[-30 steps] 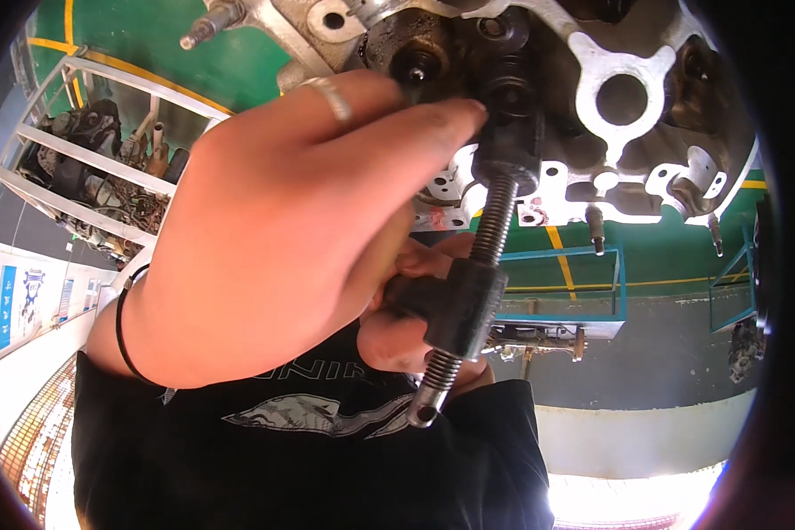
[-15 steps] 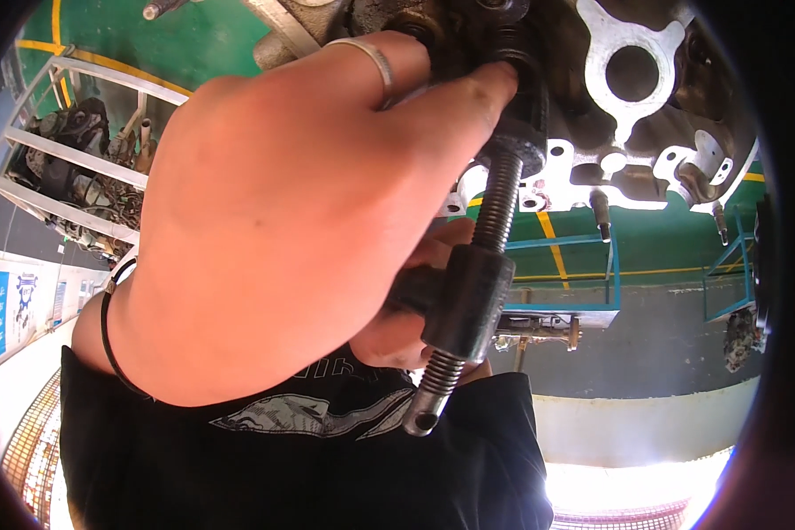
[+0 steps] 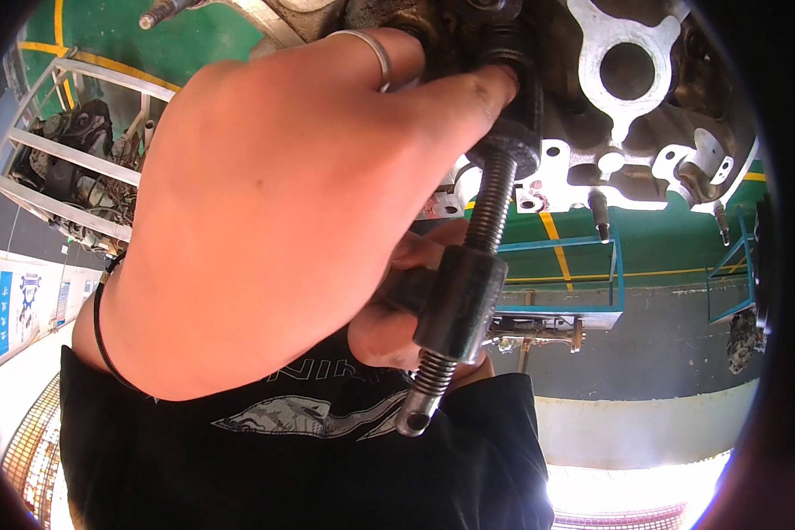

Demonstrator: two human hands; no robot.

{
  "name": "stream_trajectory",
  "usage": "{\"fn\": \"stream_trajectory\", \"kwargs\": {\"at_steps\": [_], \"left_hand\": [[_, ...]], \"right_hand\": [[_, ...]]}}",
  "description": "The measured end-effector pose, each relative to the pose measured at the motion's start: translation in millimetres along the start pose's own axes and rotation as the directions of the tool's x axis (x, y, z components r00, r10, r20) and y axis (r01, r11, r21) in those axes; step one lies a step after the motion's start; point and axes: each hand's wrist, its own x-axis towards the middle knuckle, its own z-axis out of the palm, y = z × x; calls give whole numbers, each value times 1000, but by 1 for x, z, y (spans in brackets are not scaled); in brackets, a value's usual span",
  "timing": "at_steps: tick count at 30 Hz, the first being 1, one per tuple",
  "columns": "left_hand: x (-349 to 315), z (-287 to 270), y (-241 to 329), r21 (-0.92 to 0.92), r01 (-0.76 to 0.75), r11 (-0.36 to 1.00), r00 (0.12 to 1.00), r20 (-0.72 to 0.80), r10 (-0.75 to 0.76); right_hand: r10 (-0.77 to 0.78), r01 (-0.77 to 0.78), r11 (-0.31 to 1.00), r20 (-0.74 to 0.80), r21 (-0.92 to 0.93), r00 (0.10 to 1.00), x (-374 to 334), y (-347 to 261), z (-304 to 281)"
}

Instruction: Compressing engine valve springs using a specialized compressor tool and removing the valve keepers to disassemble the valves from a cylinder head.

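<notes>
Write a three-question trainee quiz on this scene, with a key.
1. True or false: the left hand wears a ring.
2. The screw's lower end has: A) a hook; B) a hole; C) a ball.
3. Fill in: the right hand grips the tool's black ____.

Key: 1. True. 2. B. 3. Handle.

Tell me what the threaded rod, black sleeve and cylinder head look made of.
Threaded rod: probably steel; its bare threads glint.
Black sleeve: likely steel, dark-coated or oiled, with a dull sheen.
Cylinder head: seemingly cast aluminium, pale machined faces beside darker, stained recesses.
</notes>
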Motion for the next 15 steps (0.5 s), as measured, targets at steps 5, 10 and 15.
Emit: {"fn": "stream_trajectory", "kwargs": {"at_steps": [5, 10, 15], "left_hand": [[0, 0, 15, -68, 124, 990, 992, -27, -126], [-6, -2, 2, -48, 81, 996, 997, 13, -80], [-11, 1, 4, -56, 113, 992, 994, -2, -113]], "right_hand": [[-33, 34, 999, -9, 16, 999, 3, 2, 1], [-91, 92, 995, -36, 44, 995, 9, 4, 3], [-183, 188, 978, -65, 91, 981, 15, 8, 10]]}}
